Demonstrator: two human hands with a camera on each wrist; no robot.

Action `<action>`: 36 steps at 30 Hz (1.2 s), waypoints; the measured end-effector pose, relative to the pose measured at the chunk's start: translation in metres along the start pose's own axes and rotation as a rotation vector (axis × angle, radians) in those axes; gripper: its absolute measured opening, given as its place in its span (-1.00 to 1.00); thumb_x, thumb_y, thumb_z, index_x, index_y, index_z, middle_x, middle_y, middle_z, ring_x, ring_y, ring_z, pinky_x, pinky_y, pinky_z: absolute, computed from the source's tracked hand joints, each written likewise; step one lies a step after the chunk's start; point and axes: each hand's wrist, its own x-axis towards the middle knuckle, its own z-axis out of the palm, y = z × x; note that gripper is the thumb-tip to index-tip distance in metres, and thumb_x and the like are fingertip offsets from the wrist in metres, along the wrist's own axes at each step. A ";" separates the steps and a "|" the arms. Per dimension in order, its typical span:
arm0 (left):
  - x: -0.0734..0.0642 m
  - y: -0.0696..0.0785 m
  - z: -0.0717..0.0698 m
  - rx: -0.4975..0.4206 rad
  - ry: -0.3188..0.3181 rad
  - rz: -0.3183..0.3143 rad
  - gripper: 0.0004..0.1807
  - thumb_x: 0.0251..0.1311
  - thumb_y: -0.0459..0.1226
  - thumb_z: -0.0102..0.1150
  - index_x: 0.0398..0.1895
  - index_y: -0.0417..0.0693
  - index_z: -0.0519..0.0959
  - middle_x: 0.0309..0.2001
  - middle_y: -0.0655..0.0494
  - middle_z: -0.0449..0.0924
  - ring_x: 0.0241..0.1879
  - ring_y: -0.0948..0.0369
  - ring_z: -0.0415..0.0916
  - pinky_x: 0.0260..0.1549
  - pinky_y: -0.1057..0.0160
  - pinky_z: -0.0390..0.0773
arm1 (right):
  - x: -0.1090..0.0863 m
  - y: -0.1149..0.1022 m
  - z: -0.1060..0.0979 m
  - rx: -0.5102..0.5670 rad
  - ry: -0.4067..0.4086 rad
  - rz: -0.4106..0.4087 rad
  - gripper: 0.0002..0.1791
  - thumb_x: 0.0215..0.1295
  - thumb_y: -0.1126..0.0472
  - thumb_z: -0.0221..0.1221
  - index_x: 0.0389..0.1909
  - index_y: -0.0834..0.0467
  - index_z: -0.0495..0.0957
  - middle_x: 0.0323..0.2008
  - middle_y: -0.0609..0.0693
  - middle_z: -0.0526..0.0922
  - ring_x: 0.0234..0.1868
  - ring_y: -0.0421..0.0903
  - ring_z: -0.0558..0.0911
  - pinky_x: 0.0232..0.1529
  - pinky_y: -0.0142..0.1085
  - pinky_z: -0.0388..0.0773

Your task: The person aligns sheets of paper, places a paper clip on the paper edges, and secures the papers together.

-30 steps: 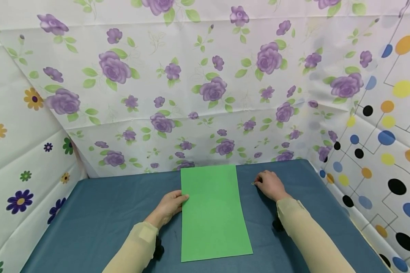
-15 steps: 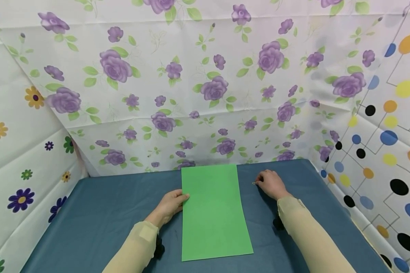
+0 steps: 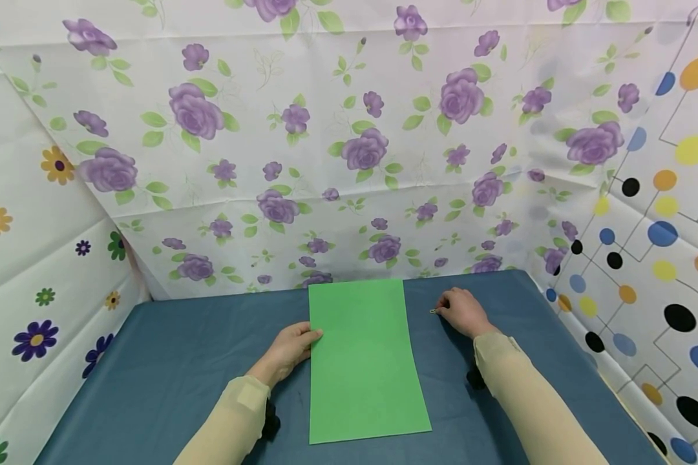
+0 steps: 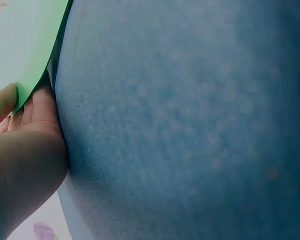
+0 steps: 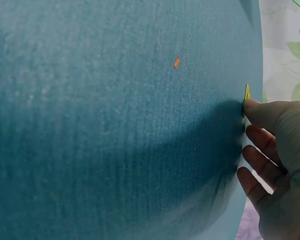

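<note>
A green sheet of paper (image 3: 363, 361) lies upright-on in the middle of the head view. My left hand (image 3: 287, 352) pinches its left edge, thumb on top and fingers underneath; the left wrist view shows the sheet's edge (image 4: 37, 55) bending up there. To the right of the sheet, my right hand (image 3: 462, 313) holds a small yellow paper clip (image 5: 247, 92) between thumb and index finger, close over the table. Part of the clip is hidden behind the thumb. The other fingers of that hand are loosely curled.
A blue cloth covers the table (image 3: 169, 368). Flowered sheeting (image 3: 326, 129) hangs behind it, with dotted sheeting (image 3: 663, 258) at the right and more flowered sheeting at the left. An orange fleck (image 5: 176, 62) shows on the cloth in the right wrist view.
</note>
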 end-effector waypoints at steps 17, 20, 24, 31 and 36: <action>-0.001 0.000 0.000 0.002 0.003 0.000 -0.66 0.58 -0.27 0.03 0.22 -0.32 0.54 0.01 -0.09 0.66 -0.05 0.08 0.66 0.00 0.10 0.65 | 0.004 0.000 -0.001 -0.010 -0.039 0.011 -0.93 0.43 0.22 0.28 -0.25 0.11 0.72 -0.21 0.04 0.56 -0.20 0.00 0.51 -0.11 -0.01 0.52; -0.002 0.000 0.000 0.008 -0.004 0.002 -0.66 0.58 -0.26 0.02 0.22 -0.33 0.54 0.00 -0.10 0.66 -0.06 0.08 0.66 0.00 0.10 0.65 | 0.005 0.000 -0.001 -0.015 -0.045 0.013 -0.92 0.44 0.22 0.28 -0.25 0.11 0.72 -0.19 0.06 0.57 -0.17 0.03 0.51 -0.03 0.04 0.49; -0.003 0.001 0.000 0.012 -0.008 0.009 -0.64 0.58 -0.26 0.02 0.23 -0.35 0.53 0.02 -0.13 0.65 -0.05 0.07 0.66 0.01 0.10 0.65 | 0.005 -0.002 -0.003 -0.028 -0.057 0.013 -0.91 0.44 0.22 0.27 -0.25 0.12 0.72 -0.17 0.07 0.60 -0.14 0.05 0.53 0.08 0.10 0.47; -0.002 0.002 0.000 0.003 -0.004 -0.005 -0.66 0.58 -0.27 0.01 0.23 -0.31 0.54 0.03 -0.09 0.66 -0.05 0.09 0.66 0.00 0.12 0.65 | 0.006 -0.005 -0.005 -0.072 -0.075 0.006 -0.91 0.46 0.24 0.24 -0.23 0.15 0.68 -0.24 0.03 0.66 -0.20 0.03 0.56 0.15 0.11 0.44; -0.001 0.001 0.000 0.000 -0.006 0.002 -0.66 0.58 -0.28 0.01 0.23 -0.33 0.53 0.02 -0.09 0.66 -0.04 0.09 0.66 0.01 0.11 0.65 | 0.006 -0.005 -0.004 -0.070 -0.084 0.022 -0.94 0.48 0.23 0.22 -0.22 0.13 0.63 -0.26 -0.01 0.65 -0.23 0.00 0.53 -0.03 0.02 0.50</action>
